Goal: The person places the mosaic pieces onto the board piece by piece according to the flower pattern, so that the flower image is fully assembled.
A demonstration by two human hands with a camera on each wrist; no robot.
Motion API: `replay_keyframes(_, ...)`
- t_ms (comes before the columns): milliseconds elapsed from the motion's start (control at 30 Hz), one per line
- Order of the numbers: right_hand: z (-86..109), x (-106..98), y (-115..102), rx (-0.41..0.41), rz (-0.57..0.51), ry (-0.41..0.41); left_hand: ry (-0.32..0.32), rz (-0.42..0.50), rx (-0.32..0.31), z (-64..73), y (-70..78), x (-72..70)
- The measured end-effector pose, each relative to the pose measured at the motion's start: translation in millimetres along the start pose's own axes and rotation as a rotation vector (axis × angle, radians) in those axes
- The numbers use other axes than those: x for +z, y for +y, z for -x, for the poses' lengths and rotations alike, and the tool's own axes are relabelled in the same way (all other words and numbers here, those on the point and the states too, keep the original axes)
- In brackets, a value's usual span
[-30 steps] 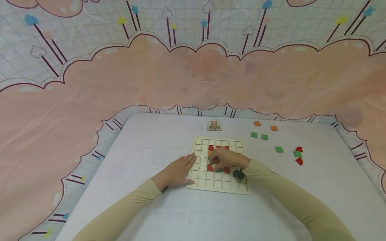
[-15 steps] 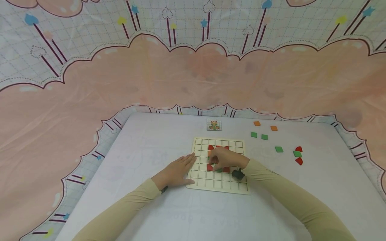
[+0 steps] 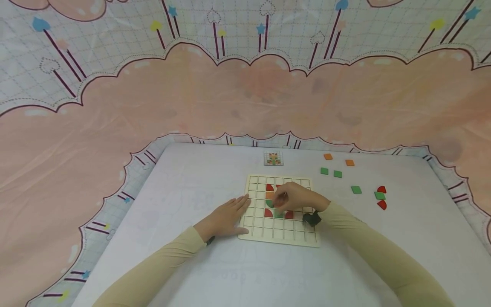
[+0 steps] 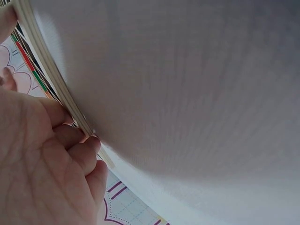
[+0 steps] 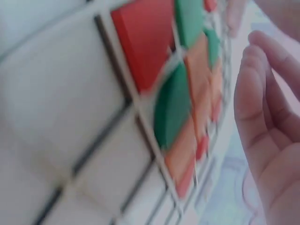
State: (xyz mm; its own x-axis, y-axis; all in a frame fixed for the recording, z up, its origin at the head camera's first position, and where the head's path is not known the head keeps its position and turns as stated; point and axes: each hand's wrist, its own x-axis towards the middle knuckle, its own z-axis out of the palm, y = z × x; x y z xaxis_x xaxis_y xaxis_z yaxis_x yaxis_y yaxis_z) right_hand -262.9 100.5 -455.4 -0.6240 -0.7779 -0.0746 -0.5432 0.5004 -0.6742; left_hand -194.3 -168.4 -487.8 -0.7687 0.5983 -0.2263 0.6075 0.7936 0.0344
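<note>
The right hand (image 3: 295,197) had drawn slightly rightward since half a second earlier, its fingers loosely bent, slightly parted from the thumb and visibly holding nothing, over coloured pieces (image 3: 270,195) mid-board. Its sleeve (image 3: 376,243) ran near-right; the left hand (image 3: 228,216), fingers extended, thumb spread nearward, touched the grid board's (image 3: 281,234) left edge.

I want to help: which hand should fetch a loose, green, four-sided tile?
Probably the right hand: it's nearer the loose green tiles, while the left hand touches the pale, square, gridded board.
</note>
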Motion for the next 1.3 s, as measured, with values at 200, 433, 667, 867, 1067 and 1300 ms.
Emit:
replay_keyframes(200, 30.8, -30.7, 14.3, 0.016, -0.066, 0.063, -0.003, -0.004, -0.008, 0.0, -1.2, -0.9)
replay_keyframes(433, 69.0, -64.0, 46.2, 0.106, -0.138, 0.251, -0.001, 0.001, -0.009, 1.6, -1.7, -1.5)
replay_keyframes(667, 99.2, -82.8, 77.9, 0.285, -0.205, 0.451, 0.012, -0.003, -0.002, 2.3, -2.1, 0.9)
replay_keyframes(867, 110.8, -85.2, 113.8, 0.355, -0.231, 0.514, 0.008, 0.001, -0.001, 2.7, -1.3, 1.1)
replay_keyframes(1067, 115.6, -84.9, 136.3, 0.437, -0.280, 0.508, -0.006, 0.011, -0.005, 1.5, -0.3, 1.4)
replay_keyframes(1300, 108.1, -86.2, 153.3, 0.588, -0.193, 0.418, -0.007, 0.009, -0.004, 1.4, -0.6, 1.8)
